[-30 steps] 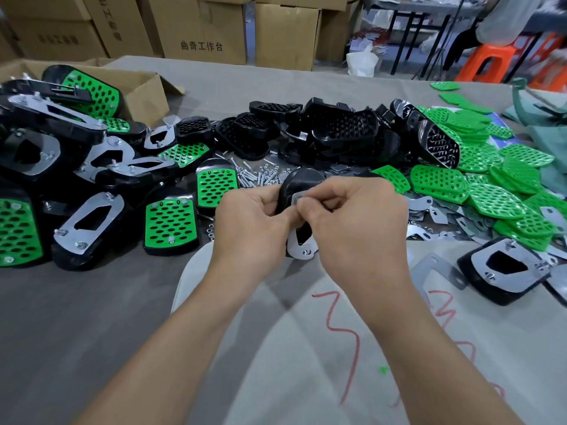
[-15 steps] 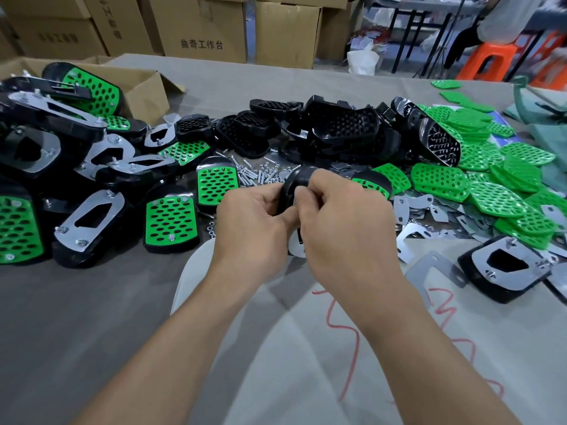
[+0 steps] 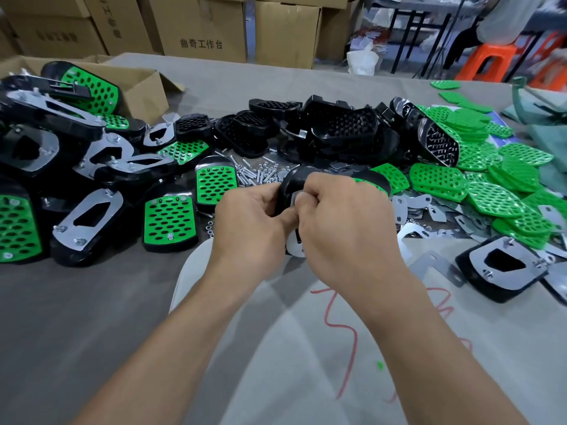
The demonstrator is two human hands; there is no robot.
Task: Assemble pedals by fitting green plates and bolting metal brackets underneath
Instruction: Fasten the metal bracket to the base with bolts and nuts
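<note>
Left hand (image 3: pixel 248 222) and right hand (image 3: pixel 343 222): both are gripping one black pedal (image 3: pixel 290 182) at centre frame, fingers curled round it, thumbs meeting on its near face. The right thumb is pressing on the metal bracket (image 3: pixel 293 245) lying against the pedal. Whether the fingers are also pinching a small fastener cannot be told.

- Screws (image 3: pixel 257 173): lying loose on the table just behind the hands.
- Bare black shells (image 3: pixel 337 127): piling up at upper centre.
- Green plates (image 3: pixel 491 191): heaping at the right.
- Loose brackets (image 3: pixel 411 204): lying beside the right hand.
- Finished pedals (image 3: pixel 168 219): sitting at the left, some green face up, some bracket up.
- Cardboard box (image 3: pixel 201 43): standing at the top, showing printed "曲奇工作台".
- Neighbouring boxes: print too blurred to read.
- Red scribble (image 3: pixel 340 326): running across the pale sheet below the hands, not legible.
</note>
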